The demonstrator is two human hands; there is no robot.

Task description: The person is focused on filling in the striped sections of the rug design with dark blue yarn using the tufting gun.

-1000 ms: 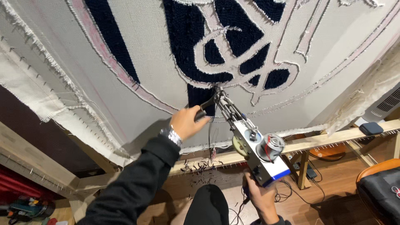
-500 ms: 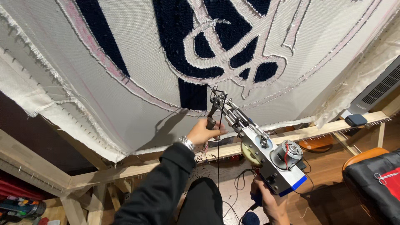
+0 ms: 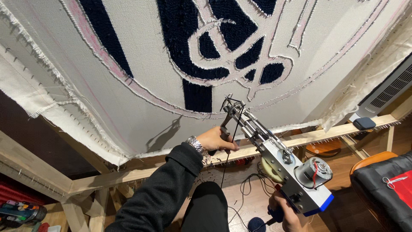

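My left hand (image 3: pixel 216 139), with a metal watch at the wrist, grips the front handle of a tufting gun (image 3: pixel 296 176). My right hand (image 3: pixel 286 215) holds the gun's rear grip at the bottom edge of the view, partly hidden by the gun's body. The needle tip (image 3: pixel 231 103) points up at the stretched cream cloth (image 3: pixel 128 64), just below a vertical navy tufted bar (image 3: pixel 197 94). I cannot tell whether the tip touches the cloth. A dark yarn strand (image 3: pixel 225 159) hangs down from the tip.
The cloth is pinned to a wooden frame (image 3: pixel 334 135) with rows of nails along its rails. A black clamp-like object (image 3: pixel 364 123) sits on the right rail. At the right, a black chair (image 3: pixel 382 193) holds scissors (image 3: pixel 395 180). Tools (image 3: pixel 21 212) lie at lower left.
The gun and both hands have shifted right and lower along the cloth. The tip is now under the navy bar, and the chair at the right has come further into view.
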